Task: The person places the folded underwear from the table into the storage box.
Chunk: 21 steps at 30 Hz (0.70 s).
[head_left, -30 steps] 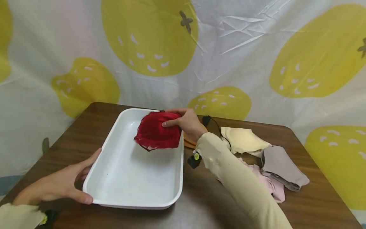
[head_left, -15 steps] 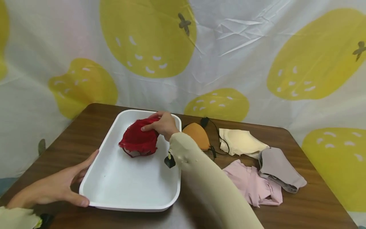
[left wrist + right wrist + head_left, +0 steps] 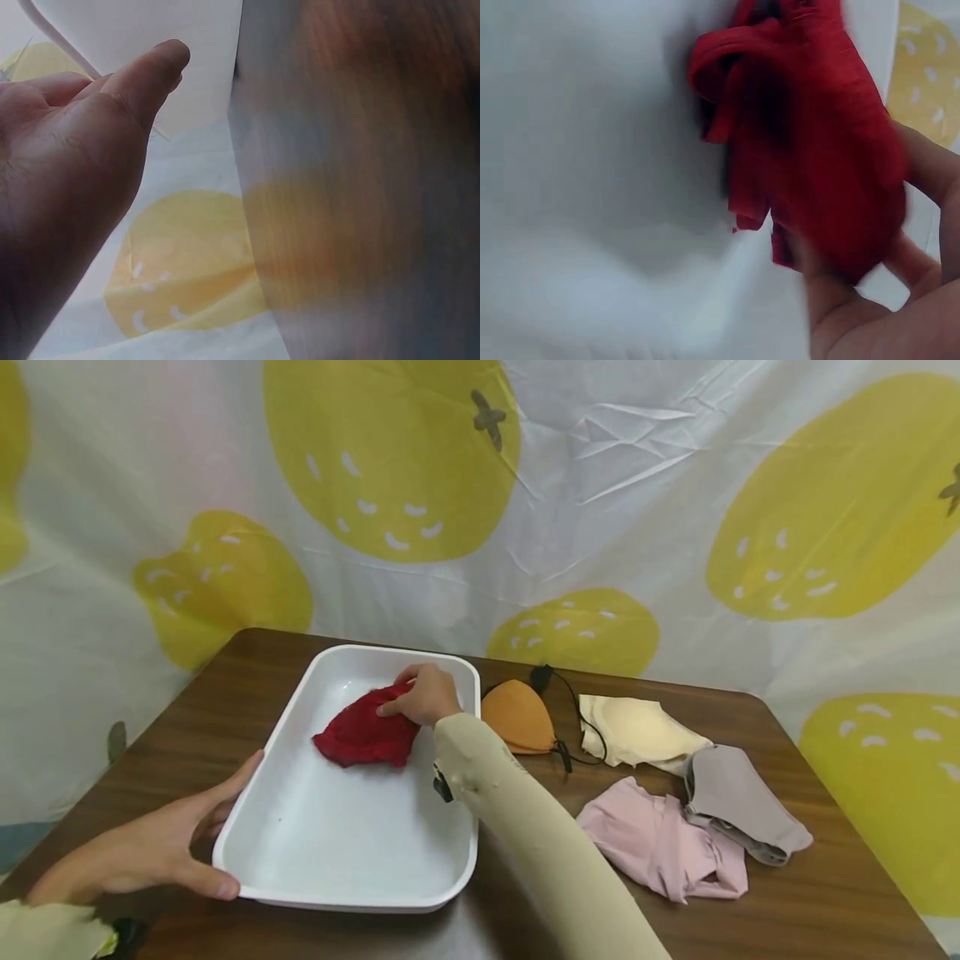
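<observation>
A red bra [image 3: 365,728] lies over the far half of the white tray [image 3: 345,860]. My right hand [image 3: 427,696] pinches its right end, thumb on top. In the right wrist view a strap of the red bra [image 3: 832,150] loops out, and the hand's fingers hold its edge. My left hand [image 3: 165,839] spans the tray's near left corner with fingers spread. Its thumb touches the near edge and its forefinger lies along the left side; the other fingertips are partly hidden. The left wrist view shows the left hand [image 3: 82,142] with its thumb extended beside the tray wall.
Right of the tray lie an orange bra [image 3: 517,718] with black straps, a cream bra [image 3: 637,727], a folded pink garment [image 3: 652,839] and a grey garment [image 3: 738,797]. All rest on the brown wooden table [image 3: 795,893]. A fruit-print curtain [image 3: 420,602] hangs behind.
My right hand has carried the red bra left and lowered it into the tray, where it now looks flatter. The orange bra has come into fuller view. My left hand stays at the tray corner.
</observation>
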Each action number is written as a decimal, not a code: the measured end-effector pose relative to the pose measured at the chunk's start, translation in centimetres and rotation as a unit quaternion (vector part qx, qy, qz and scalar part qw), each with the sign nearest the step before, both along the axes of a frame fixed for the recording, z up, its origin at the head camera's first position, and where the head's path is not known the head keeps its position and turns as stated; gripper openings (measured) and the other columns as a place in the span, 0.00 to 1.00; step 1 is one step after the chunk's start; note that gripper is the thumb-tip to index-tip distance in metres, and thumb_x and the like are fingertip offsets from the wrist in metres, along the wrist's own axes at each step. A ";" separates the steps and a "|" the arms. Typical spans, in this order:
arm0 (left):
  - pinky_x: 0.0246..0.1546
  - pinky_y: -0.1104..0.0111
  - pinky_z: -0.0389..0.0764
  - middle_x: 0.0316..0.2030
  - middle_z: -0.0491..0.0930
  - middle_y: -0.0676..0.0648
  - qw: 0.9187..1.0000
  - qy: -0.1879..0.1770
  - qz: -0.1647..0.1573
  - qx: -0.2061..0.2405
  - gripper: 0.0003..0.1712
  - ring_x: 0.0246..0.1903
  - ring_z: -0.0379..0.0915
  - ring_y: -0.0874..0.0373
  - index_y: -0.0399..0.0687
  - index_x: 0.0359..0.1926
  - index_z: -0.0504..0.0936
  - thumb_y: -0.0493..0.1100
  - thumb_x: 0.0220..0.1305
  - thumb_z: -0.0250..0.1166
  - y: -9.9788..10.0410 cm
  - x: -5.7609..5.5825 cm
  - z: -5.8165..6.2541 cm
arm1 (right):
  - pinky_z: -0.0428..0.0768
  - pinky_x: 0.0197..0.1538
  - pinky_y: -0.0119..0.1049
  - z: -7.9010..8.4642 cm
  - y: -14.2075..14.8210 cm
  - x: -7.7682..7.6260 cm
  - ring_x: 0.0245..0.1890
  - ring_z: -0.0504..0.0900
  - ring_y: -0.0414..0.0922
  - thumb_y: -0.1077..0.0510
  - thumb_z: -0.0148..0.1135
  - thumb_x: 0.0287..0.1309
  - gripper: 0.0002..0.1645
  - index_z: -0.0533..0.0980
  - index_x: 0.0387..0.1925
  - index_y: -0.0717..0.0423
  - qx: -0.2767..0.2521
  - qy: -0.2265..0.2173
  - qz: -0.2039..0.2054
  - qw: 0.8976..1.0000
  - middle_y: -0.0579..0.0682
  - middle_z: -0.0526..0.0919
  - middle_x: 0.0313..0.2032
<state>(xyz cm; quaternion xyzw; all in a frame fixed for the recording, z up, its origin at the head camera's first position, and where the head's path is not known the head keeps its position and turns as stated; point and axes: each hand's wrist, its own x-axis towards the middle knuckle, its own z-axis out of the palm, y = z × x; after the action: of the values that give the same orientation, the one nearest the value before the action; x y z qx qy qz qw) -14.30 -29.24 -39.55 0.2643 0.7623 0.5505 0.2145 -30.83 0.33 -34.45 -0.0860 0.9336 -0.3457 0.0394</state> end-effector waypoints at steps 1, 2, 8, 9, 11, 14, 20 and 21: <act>0.49 0.71 0.82 0.74 0.52 0.29 1.000 -0.004 0.003 -0.003 0.72 0.59 0.73 0.67 0.67 0.80 0.29 0.39 0.54 0.76 0.0 0.0 0.1 | 0.78 0.46 0.33 0.0 0.0 0.0 0.48 0.77 0.48 0.50 0.82 0.44 0.23 0.85 0.44 0.50 0.019 0.004 0.012 1.000 0.51 0.86 0.44; 0.49 0.71 0.82 0.74 0.51 0.29 1.000 -0.005 0.004 -0.003 0.72 0.59 0.73 0.67 0.67 0.80 0.29 0.39 0.54 0.76 0.1 0.1 0.2 | 0.78 0.49 0.35 0.0 0.0 0.1 0.50 0.78 0.49 0.50 0.81 0.45 0.23 0.85 0.45 0.49 0.034 0.009 0.023 0.999 0.51 0.87 0.45; 0.50 0.72 0.81 0.75 0.48 0.26 1.000 -0.007 0.005 -0.010 0.72 0.59 0.72 0.68 0.68 0.80 0.29 0.39 0.54 0.76 0.1 0.1 0.4 | 0.77 0.59 0.38 -0.2 -0.1 0.1 0.54 0.80 0.49 0.48 0.78 0.49 0.25 0.85 0.50 0.46 0.096 0.033 0.052 0.993 0.48 0.88 0.50; 0.50 0.72 0.81 0.75 0.47 0.27 1.000 -0.008 0.006 -0.013 0.72 0.59 0.72 0.69 0.69 0.80 0.29 0.40 0.54 0.76 0.0 0.1 0.3 | 0.76 0.60 0.39 -0.3 -0.1 0.1 0.55 0.80 0.49 0.48 0.77 0.50 0.25 0.84 0.51 0.45 0.105 0.035 0.053 0.992 0.47 0.88 0.50; 0.50 0.73 0.80 0.75 0.47 0.27 1.000 -0.005 0.009 -0.018 0.72 0.60 0.71 0.70 0.69 0.80 0.29 0.40 0.54 0.76 0.0 0.1 0.2 | 0.73 0.64 0.41 -0.4 -0.2 0.0 0.56 0.80 0.49 0.46 0.76 0.52 0.25 0.84 0.53 0.44 0.122 0.038 0.057 0.990 0.46 0.88 0.51; 0.50 0.73 0.80 0.75 0.47 0.27 1.000 0.002 0.007 -0.026 0.72 0.59 0.71 0.71 0.69 0.80 0.28 0.42 0.54 0.76 -0.2 0.0 -0.1 | 0.70 0.67 0.45 -0.7 -0.3 0.1 0.57 0.81 0.50 0.45 0.74 0.54 0.25 0.83 0.55 0.43 0.143 0.041 0.063 0.987 0.45 0.88 0.51; 0.50 0.74 0.80 0.76 0.46 0.27 0.998 0.000 0.012 -0.059 0.72 0.59 0.69 0.74 0.70 0.79 0.25 0.49 0.56 0.76 -0.3 -0.1 -0.1 | 0.73 0.65 0.46 -0.6 -0.7 0.8 0.56 0.82 0.50 0.43 0.70 0.58 0.24 0.82 0.57 0.38 0.185 0.056 0.055 0.980 0.44 0.88 0.52; 0.50 0.74 0.80 0.76 0.46 0.27 0.998 -0.002 0.012 -0.062 0.72 0.59 0.68 0.75 0.71 0.79 0.25 0.50 0.56 0.76 -0.3 -0.1 0.0 | 0.76 0.62 0.46 -0.7 -0.9 0.8 0.55 0.82 0.51 0.42 0.69 0.59 0.25 0.81 0.58 0.36 0.201 0.061 0.049 0.977 0.45 0.88 0.52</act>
<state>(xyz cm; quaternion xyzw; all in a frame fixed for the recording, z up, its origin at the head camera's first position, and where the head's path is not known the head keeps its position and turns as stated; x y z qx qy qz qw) -14.40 -29.52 -39.55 0.2396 0.7977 0.5053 0.2255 -29.99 -0.52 -35.12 -0.1430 0.9792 -0.1432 0.0159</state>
